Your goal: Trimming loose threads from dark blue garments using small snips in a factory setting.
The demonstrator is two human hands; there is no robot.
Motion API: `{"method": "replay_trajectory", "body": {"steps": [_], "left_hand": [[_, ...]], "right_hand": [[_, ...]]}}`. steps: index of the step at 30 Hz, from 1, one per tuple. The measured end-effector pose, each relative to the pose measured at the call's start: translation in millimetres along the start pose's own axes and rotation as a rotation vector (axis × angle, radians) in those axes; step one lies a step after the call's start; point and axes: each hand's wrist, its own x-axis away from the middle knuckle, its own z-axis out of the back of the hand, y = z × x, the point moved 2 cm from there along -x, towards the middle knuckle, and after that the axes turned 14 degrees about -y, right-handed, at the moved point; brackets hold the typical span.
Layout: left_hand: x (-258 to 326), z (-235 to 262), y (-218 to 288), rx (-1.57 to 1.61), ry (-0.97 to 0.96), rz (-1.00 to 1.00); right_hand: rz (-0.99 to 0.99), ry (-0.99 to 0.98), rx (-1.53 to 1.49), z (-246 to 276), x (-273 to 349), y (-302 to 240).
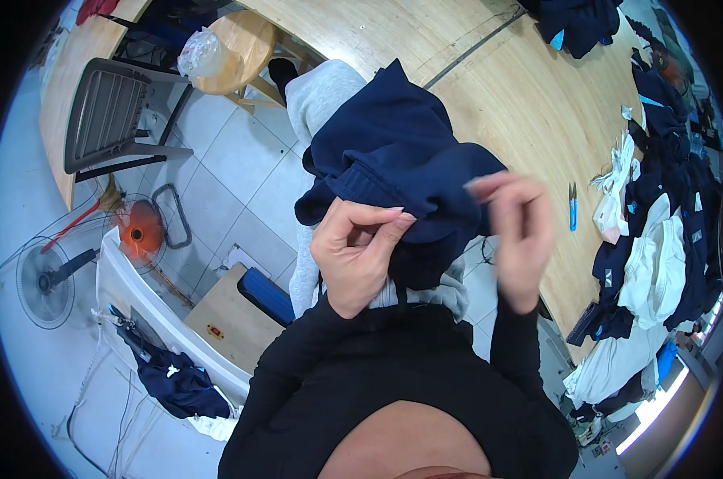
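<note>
A dark navy garment (401,136) lies bunched over my lap, its gathered, stitched edge turned toward me. My left hand (355,251) pinches that edge between thumb and forefinger, the other fingers curled in. To the right of the cloth my right hand (523,231) is raised, with its fingertips close to the fabric. Motion smears its fingers, so whether it holds anything small does not show. Beyond my right hand, small thread snips with blue handles (573,209) lie on the wooden table (505,104).
Piles of navy and white garments (657,263) cover the table's right side, beside white cords (617,172). More navy cloth (573,24) lies at the far edge. On the left stand a grey chair (110,116), a wooden stool (245,44) with a plastic bag, and fans (138,231).
</note>
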Motion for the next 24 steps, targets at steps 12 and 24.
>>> {"method": "replay_trajectory", "body": {"steps": [12, 24], "left_hand": [[-3.5, 11.2, 0.0, 0.39, -0.163, 0.133], [-4.2, 13.3, -4.8, 0.398, -0.161, 0.148]], "right_hand": [[-0.728, 0.52, 0.864, 172.3, 91.6, 254.5], [-0.316, 0.183, -0.139, 41.0, 21.8, 56.7]]}}
